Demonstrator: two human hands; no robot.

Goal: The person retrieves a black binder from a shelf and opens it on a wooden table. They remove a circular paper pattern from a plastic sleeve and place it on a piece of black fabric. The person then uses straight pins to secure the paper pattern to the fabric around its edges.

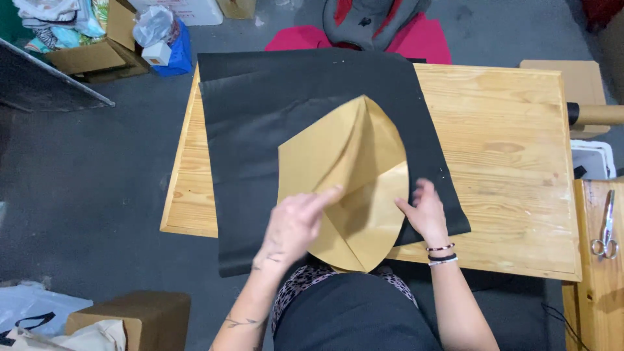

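Note:
A tan paper pattern piece [354, 175], leaf-shaped and creased down the middle, lies on a black fabric sheet [260, 123] spread over a wooden table [507, 156]. My left hand [292, 224] rests on the pattern's lower left part with the index finger stretched toward the crease. On the pattern's right edge, where it meets the black fabric, sits my right hand [426, 211] with its fingers spread flat. Neither hand grips anything.
Scissors [606, 227] lie on a second wooden surface at the right. A roll [595, 115] sticks out at the table's right side. Cardboard boxes [91, 55] with cloth stand at the upper left, another box [130, 315] at the lower left. Red fabric [422, 36] lies beyond the table.

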